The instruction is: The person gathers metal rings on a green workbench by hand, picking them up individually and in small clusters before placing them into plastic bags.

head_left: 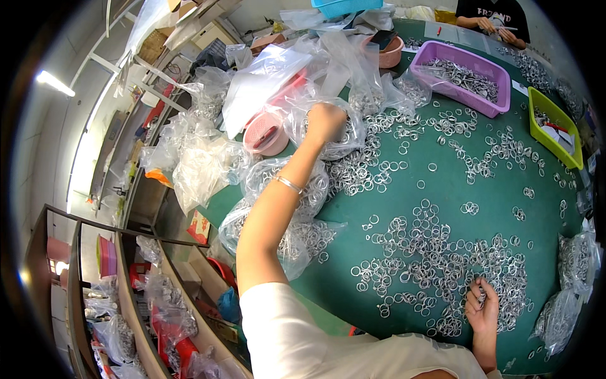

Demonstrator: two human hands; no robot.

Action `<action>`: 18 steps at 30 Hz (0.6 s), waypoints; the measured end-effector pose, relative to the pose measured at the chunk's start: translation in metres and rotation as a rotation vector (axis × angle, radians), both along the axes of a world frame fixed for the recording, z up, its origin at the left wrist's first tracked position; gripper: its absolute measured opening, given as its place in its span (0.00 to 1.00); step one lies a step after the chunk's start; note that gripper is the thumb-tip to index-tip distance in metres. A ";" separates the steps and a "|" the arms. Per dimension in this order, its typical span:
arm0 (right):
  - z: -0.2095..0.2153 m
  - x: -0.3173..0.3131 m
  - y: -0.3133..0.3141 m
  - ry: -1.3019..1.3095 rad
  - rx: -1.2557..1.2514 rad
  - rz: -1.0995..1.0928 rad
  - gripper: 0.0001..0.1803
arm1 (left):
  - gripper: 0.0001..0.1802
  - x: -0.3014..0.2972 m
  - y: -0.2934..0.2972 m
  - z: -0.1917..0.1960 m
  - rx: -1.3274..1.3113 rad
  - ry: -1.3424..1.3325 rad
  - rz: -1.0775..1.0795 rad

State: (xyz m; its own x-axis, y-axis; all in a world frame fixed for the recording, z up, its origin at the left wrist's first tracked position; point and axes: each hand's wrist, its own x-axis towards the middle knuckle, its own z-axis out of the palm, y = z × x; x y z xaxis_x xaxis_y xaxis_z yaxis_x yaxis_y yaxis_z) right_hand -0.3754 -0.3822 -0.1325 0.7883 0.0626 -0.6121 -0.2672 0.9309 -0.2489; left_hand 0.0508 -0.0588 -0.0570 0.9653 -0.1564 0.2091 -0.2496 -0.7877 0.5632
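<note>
My left hand (326, 124) reaches far forward over an open clear plastic bag (350, 136) of metal rings. Its fingers point down into the bag; they are blurred and mostly hidden, so I cannot tell what they hold. A thin silver bangle (289, 184) circles that wrist. Close to me on the right, my right hand (482, 307) is closed with curled fingers around a few silver rings (482, 295). It sits at the edge of a wide spread of loose silver rings (435, 265) on the green table (394, 205). More loose rings (356, 170) spill beside the bag.
Bags of rings (297, 243) lie under my left forearm. Behind them stands a pink basket (266, 134). A purple basket (464, 76) and a yellow-green basket (555, 129) sit at the far right. Another person's hands (489, 25) work at the far edge. Shelves (145, 297) stand left.
</note>
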 end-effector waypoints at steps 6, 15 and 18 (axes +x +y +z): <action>-0.001 0.001 -0.001 0.018 0.000 -0.018 0.05 | 0.08 -0.027 0.011 0.030 -1.380 0.500 0.116; 0.002 0.003 0.001 0.025 -0.011 -0.007 0.05 | 0.10 -0.011 0.046 -0.005 0.116 -0.313 -0.149; 0.003 0.004 0.001 0.039 -0.007 -0.014 0.05 | 0.17 -0.019 0.030 0.003 0.384 -0.714 -0.179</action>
State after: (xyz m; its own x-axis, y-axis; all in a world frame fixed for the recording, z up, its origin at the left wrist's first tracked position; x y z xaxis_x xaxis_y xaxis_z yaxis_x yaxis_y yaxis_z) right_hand -0.3715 -0.3810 -0.1296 0.7649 0.0471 -0.6424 -0.2634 0.9330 -0.2452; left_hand 0.0313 -0.0288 -0.0538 0.5744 -0.4804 0.6628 -0.5847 -0.8075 -0.0785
